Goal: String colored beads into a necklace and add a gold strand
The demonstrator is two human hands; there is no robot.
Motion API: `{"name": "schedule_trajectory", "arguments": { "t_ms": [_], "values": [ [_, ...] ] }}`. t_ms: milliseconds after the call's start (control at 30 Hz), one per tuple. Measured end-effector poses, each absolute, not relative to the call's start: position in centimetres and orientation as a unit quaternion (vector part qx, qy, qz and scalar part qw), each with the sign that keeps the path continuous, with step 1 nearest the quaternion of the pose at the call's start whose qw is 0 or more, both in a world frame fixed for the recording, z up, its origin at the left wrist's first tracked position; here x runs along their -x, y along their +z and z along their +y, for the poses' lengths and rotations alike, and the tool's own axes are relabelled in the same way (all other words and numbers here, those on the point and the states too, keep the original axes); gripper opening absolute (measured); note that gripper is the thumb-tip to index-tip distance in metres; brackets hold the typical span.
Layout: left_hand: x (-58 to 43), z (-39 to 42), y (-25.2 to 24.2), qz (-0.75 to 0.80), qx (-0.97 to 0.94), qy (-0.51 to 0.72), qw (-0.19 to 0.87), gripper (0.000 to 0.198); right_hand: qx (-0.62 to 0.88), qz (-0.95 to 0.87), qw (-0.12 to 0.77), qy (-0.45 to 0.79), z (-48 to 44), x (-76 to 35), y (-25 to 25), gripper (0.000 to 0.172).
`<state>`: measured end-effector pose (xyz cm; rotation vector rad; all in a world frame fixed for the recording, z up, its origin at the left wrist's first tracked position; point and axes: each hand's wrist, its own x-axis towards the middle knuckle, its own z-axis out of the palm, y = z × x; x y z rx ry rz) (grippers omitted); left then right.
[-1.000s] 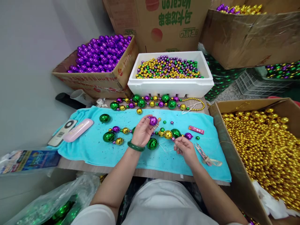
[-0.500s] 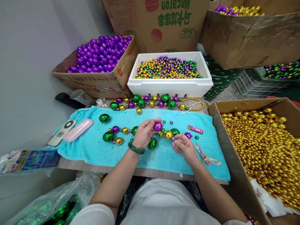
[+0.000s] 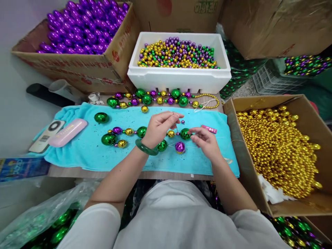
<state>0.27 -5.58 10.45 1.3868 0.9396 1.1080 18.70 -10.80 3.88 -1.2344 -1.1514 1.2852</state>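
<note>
Thumb and fingers pinched, my left hand (image 3: pixel 164 127), with a green bangle (image 3: pixel 146 147) on its wrist, holds a thin thread over the bead strand. My right hand (image 3: pixel 206 141) has its thumb and index finger at the right end of a large green bead (image 3: pixel 185 134); the other fingers are curled. Left of that bead on the strand are a small purple bead and a gold bead (image 3: pixel 171 133). A shiny purple ball (image 3: pixel 180 147) lies below, near white thread. The strand's left end shows a green ball (image 3: pixel 109 139) and a gold bead (image 3: pixel 122 144).
A blue towel (image 3: pixel 85 155) covers the table. A finished-looking bead necklace (image 3: pixel 146 100) lies behind, before a white foam box (image 3: pixel 178 77) of small beads. Cardboard boxes of purple beads (image 3: pixel 83 27) and gold beads (image 3: pixel 275 148) flank it. A pink case (image 3: pixel 67 132) sits left.
My left hand has let go of the purple ball, which now lies lower on the towel. My right hand has moved from the strand's thread to the large green bead. The view has tilted down.
</note>
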Motion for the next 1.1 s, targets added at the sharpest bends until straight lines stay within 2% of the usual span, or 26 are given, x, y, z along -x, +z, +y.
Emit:
{"name": "schedule_trajectory", "arguments": {
  "t_ms": [267,433,533,600,667,767,900,1033,1100],
  "values": [
    [-1.1,-4.5,11.6,0.364,-0.579,0.514,0.518,0.022,0.482,-0.484,0.43,0.591,-10.7,-16.9,4.0,0.02],
    [-0.5,-3.7,10.4,0.369,-0.496,0.536,0.575,0.021,0.458,-0.495,0.383,0.632,-10.8,-17.8,4.2,0.019],
    [-0.6,-4.5,9.1,0.339,-0.452,0.499,0.657,0.031,0.446,-0.448,0.415,0.654,-11.1,-18.4,5.0,0.022],
    [-1.0,-5.7,8.0,0.31,-0.476,0.414,0.711,0.042,0.439,-0.418,0.446,0.659,-11.2,-18.7,5.6,0.025],
    [-1.4,-6.8,6.8,0.302,-0.525,0.325,0.726,0.043,0.436,-0.402,0.467,0.656,-11.3,-19.1,6.3,0.027],
    [-2.1,-8.0,5.2,0.301,-0.592,0.268,0.698,0.032,0.433,-0.389,0.508,0.635,-11.5,-19.6,7.3,0.029],
    [-3.3,-8.5,3.9,0.277,-0.625,0.292,0.669,0.032,0.429,-0.382,0.573,0.585,-11.8,-20.3,8.3,0.027],
    [-4.3,-8.8,2.4,0.235,-0.721,0.262,0.596,0.009,0.423,-0.4,0.61,0.538,-12.1,-21.4,9.4,0.024],
    [-4.3,-8.9,1.8,0.239,-0.776,0.239,0.533,0.016,0.43,-0.415,0.635,0.489,-12.1,-22.5,9.9,0.021]
  ]
}}
